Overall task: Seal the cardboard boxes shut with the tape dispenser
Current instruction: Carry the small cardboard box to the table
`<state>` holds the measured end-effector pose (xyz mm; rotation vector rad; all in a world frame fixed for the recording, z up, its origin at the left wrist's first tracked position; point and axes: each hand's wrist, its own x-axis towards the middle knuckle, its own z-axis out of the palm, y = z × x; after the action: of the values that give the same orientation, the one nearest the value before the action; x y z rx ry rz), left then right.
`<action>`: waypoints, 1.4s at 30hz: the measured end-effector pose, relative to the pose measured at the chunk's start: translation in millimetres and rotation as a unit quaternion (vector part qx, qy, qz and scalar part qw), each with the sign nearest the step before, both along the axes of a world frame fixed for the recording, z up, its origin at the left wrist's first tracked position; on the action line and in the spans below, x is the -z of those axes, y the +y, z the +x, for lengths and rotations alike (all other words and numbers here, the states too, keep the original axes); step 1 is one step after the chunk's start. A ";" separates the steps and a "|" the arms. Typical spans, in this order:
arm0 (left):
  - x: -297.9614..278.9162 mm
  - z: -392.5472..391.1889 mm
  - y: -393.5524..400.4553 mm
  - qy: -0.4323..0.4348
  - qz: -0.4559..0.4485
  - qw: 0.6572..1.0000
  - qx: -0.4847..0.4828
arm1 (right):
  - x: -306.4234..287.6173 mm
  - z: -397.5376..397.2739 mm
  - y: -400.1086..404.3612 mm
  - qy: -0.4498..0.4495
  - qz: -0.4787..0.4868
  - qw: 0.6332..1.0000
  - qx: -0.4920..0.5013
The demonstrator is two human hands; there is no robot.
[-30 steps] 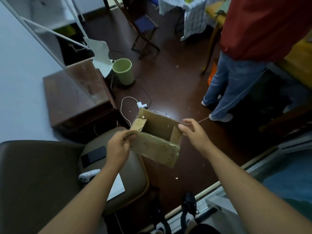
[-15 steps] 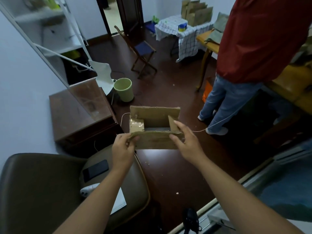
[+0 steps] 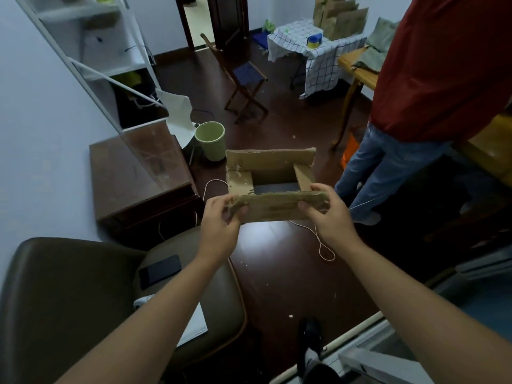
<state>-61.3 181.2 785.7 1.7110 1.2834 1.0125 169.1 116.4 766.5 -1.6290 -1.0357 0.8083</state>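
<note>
— Cardboard, worn and brown: where is the box point(image 3: 270, 184)?

— Up in the air over the dark floor point(image 3: 277, 259), in front of the person, with its top open and the far flap standing up. A dark flat thing lies inside at the bottom; I cannot tell what it is.

— And the hands?

— Both grip the near flap. The left hand point(image 3: 220, 217) pinches its left end, fingers curled round the edge. The right hand point(image 3: 325, 214) holds the right end, thumb on the near face and fingers over the top edge.

— Any string?

— A thin white cord point(image 3: 322, 245) hangs below the right hand in a loop and runs right toward a second person's jeans point(image 3: 379, 162).

— What is nearby?

— To the near left a brown chair point(image 3: 69, 300) with a dark phone point(image 3: 160, 271) on its seat. Farther left a low wooden cabinet point(image 3: 133, 189), and just beyond it a pale green bin point(image 3: 210, 139). Far off, a checked tablecloth point(image 3: 318, 59) with more flat cardboard point(image 3: 342, 19) leaning behind it and a small blue and yellow object point(image 3: 313, 41) on top.
</note>
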 end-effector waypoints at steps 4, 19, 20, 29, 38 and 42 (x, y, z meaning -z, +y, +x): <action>9.3 25.1 18.5 0.032 -0.011 0.999 -0.007 | 16.7 22.3 19.8 0.028 0.004 1.000 -0.007; 62.3 118.0 81.6 0.060 -0.118 0.988 -0.074 | 74.4 125.3 109.2 -0.009 -0.041 0.996 -0.084; 61.3 121.5 88.7 0.059 -0.116 0.989 -0.071 | 75.4 130.1 116.3 -0.020 -0.044 0.996 -0.080; 66.8 150.5 184.1 0.015 -0.101 0.994 -0.031 | 75.8 159.5 202.7 -0.090 -0.041 0.993 -0.059; 92.5 140.0 354.5 -0.001 -0.129 0.991 -0.033 | 78.6 142.2 367.7 -0.106 -0.067 0.992 -0.032; 86.4 148.1 425.2 0.020 -0.128 0.991 -0.015 | 72.1 148.8 424.8 -0.102 -0.072 0.992 -0.011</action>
<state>86.8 606.3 699.3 1.5265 1.4043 0.7951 317.9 541.3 694.5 -1.8563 -1.1624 0.7561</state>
